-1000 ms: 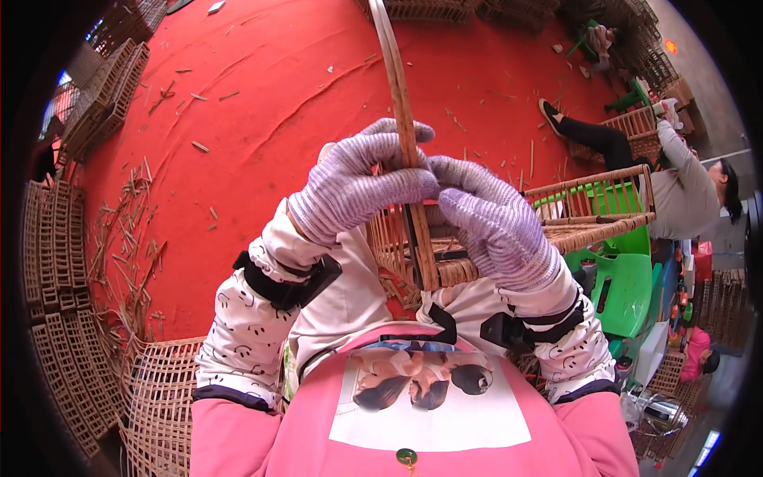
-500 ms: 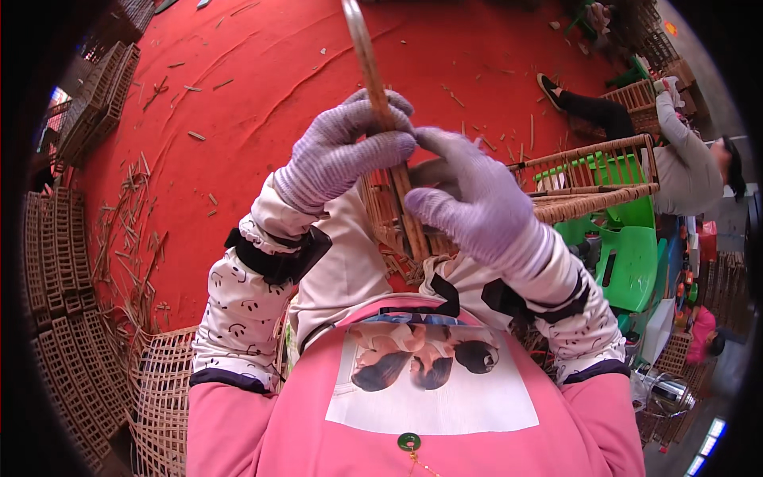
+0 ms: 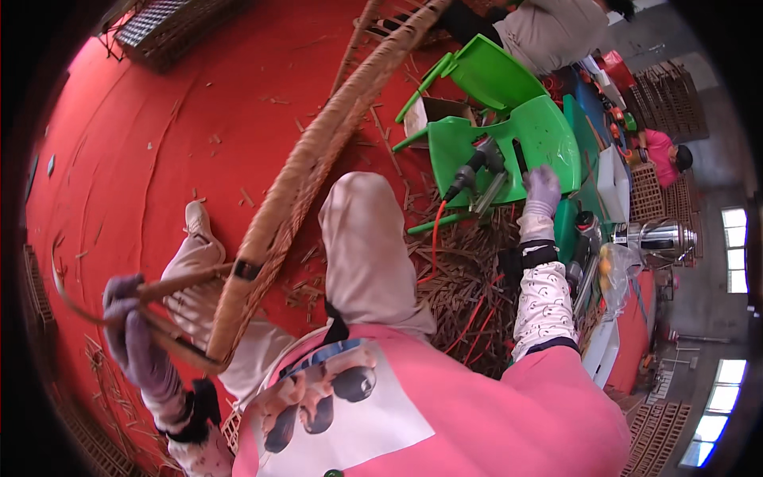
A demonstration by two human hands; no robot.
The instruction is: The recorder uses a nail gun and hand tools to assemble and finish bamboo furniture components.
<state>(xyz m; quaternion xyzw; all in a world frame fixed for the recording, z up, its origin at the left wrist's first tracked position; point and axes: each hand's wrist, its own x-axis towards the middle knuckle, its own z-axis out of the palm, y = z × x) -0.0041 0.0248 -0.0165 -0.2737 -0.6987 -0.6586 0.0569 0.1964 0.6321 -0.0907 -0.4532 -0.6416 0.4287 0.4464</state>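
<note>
1. The red floor is strewn with cane scraps.
2. The left hand, gloved, is closed around the wicker piece at its near end; the wicker piece is slanted across the person's lap and the floor.
3. A photograph is printed on the wearer's pink top.
4. Cane offcuts are heaped beside a green chair, on which a power tool is laid.
5. The right hand is seen at the chair's seat; whether anything is gripped cannot be told.
6. Farther right, a metal vessel and bright windows are seen.
</note>
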